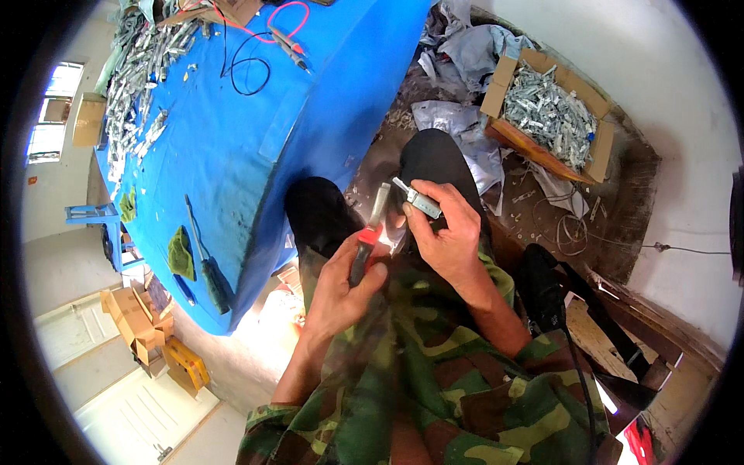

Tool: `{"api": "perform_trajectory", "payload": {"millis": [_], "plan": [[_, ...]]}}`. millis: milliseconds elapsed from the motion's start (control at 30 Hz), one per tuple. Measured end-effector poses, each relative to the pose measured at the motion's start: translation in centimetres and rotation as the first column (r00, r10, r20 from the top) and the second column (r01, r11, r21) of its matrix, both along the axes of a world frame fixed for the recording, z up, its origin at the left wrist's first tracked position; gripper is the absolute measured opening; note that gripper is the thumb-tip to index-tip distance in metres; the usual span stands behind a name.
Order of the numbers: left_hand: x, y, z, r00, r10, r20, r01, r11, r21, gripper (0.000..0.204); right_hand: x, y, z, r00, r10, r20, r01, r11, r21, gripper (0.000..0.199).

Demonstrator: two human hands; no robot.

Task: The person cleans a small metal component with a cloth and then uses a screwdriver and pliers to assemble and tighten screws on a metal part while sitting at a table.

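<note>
My left hand (349,285) is closed around the red and black handle of a scraper (380,204), its flat metal blade pointing up and away from me. Between the thumb and fingers of my right hand (453,236) sits a small silvery metal part (423,204) with a pale narrow stub at one end. The blade is close to the stub, with a small gap between them. Both hands are above my lap, between my knees.
To the left stands a table with a blue cover (209,155), bearing a heap of metal parts (136,85), test probes (288,50), a screwdriver (211,279) and a green rag (180,254). An open cardboard box (500,85) of similar parts and plastic bags (457,132) lie at the right.
</note>
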State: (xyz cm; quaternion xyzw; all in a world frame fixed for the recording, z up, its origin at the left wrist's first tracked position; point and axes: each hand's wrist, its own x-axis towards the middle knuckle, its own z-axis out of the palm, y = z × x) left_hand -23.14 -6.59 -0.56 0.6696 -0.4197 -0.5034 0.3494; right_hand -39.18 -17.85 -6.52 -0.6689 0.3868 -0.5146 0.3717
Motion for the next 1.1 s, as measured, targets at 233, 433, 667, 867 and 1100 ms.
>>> {"api": "perform_trajectory", "payload": {"millis": [233,433,667,867,1100], "plan": [[0.23,0.11,-0.97,0.973,-0.059,0.223,0.089,0.988,-0.126,0.028,0.62,0.00,-0.45,0.999,0.011,-0.035,-0.013,0.999,-0.052,0.031],[-0.15,0.02,-0.93,0.946,-0.062,0.319,0.114,0.982,-0.149,0.023,0.78,0.39,-0.22,0.998,0.037,-0.050,-0.040,0.998,-0.048,0.032],[-0.55,-0.25,-0.74,0.902,-0.091,0.423,0.136,0.988,-0.079,0.025,0.69,0.39,-0.26,0.997,0.050,-0.066,-0.050,0.999,-0.006,0.033],[-0.54,-0.45,-0.13,0.937,-0.102,0.335,0.114,0.993,-0.015,0.032,0.70,0.39,-0.74,0.997,0.047,-0.057,-0.048,0.999,-0.017,0.032],[-0.01,0.01,-1.03,0.984,-0.085,0.158,0.094,0.994,-0.055,0.031,0.90,0.20,-0.58,0.999,0.053,-0.005,-0.053,0.998,-0.014,0.031]]}}
